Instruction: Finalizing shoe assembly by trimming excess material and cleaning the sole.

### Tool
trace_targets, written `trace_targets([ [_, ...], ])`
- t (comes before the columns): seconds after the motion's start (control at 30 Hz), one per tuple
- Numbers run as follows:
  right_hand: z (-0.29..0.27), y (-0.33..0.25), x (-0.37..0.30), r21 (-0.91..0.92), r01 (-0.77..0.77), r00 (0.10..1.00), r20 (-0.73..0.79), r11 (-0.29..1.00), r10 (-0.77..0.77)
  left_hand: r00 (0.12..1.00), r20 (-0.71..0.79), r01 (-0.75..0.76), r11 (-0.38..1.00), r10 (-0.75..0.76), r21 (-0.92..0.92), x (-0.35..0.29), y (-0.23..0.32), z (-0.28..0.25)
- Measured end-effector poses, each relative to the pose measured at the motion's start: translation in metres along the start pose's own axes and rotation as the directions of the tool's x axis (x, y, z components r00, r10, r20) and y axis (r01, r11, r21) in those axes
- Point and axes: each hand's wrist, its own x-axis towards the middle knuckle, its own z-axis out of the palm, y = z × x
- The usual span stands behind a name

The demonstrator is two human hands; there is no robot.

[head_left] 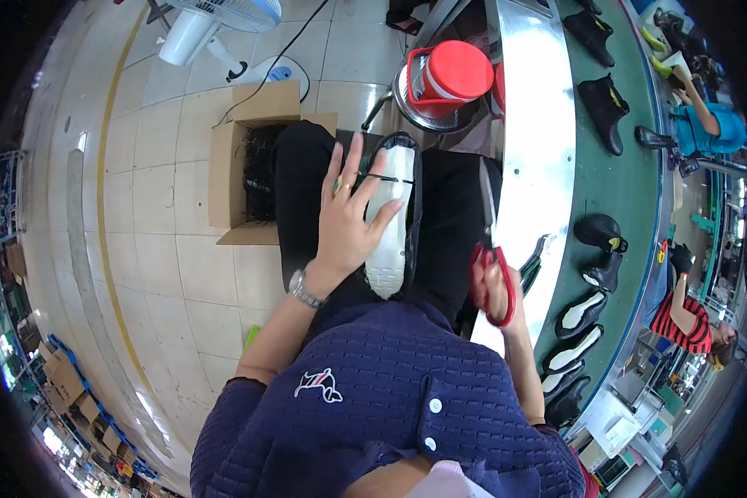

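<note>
Across my lap lies a black shoe [390,217], its whitish sole facing up and its toe pointing away from me. A thin dark strand [388,178] crosses the sole near the toe. My left hand [349,220] is over the shoe's left side with its fingers spread; whether the fingertips touch the strand or the sole I cannot tell. To the right of the shoe, my right hand [495,286] is closed round the red handles of a pair of scissors [488,203]. The scissors' blades look closed and point away from me.
An open cardboard box [224,178] with dark strands inside stands left of my knees. A red-lidded container [459,70] sits on a round stool ahead. Along the right runs a metal ledge [548,124] and a green conveyor [627,187] with several black boots. Two people are beyond it.
</note>
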Motion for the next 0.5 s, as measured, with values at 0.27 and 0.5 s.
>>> trace_targets([
  [0.27,-0.068,0.043,0.085,-0.611,-0.253,0.796,-0.572,0.750,-0.198,0.969,-0.244,-0.058,0.997,0.046,-0.043,0.015,0.006,-0.026],
  [0.5,-0.107,0.082,0.118,-0.623,-0.273,0.764,-0.604,0.733,-0.228,0.704,-0.708,0.011,0.998,-0.054,-0.066,0.024,0.007,-0.135],
])
